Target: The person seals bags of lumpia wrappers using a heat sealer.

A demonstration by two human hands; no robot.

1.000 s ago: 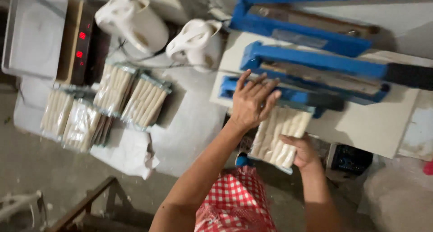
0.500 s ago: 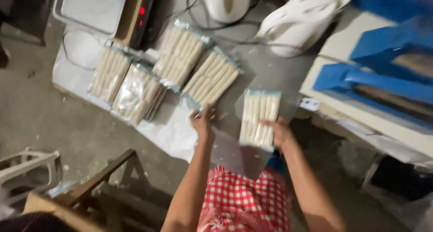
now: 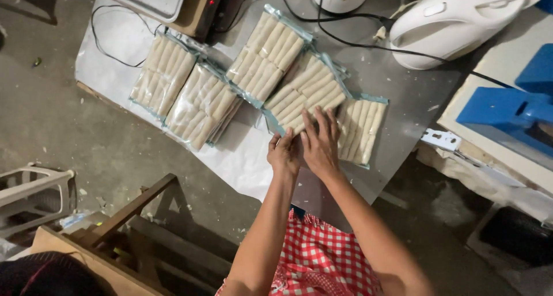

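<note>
Several clear sealed packs of pale rolled sticks lie on a white sheet [image 3: 242, 163] on the grey floor. The rightmost pack [image 3: 364, 130] lies flat beside my right hand [image 3: 320, 145], whose spread fingers rest on its left edge and on the neighbouring pack [image 3: 305, 94]. My left hand [image 3: 283, 153] sits just left of the right one, fingers curled at the lower corner of that neighbouring pack. Other packs lie further left [image 3: 203, 105] and at the far left [image 3: 163, 68], and one [image 3: 269, 55] lies above. Neither hand grips anything.
A blue sealing machine [image 3: 512, 112] stands on a pale board at the right. Two white appliances [image 3: 461, 19] and black cables [image 3: 357, 40] lie at the top. A tray on a box with red lights [image 3: 199, 11] is top left. A wooden frame [image 3: 127, 215] stands lower left.
The pack I held in my right hand now lies on the sheet at the right end of the row. Both hands have moved forward onto the packs, and the view has shifted closer.
</note>
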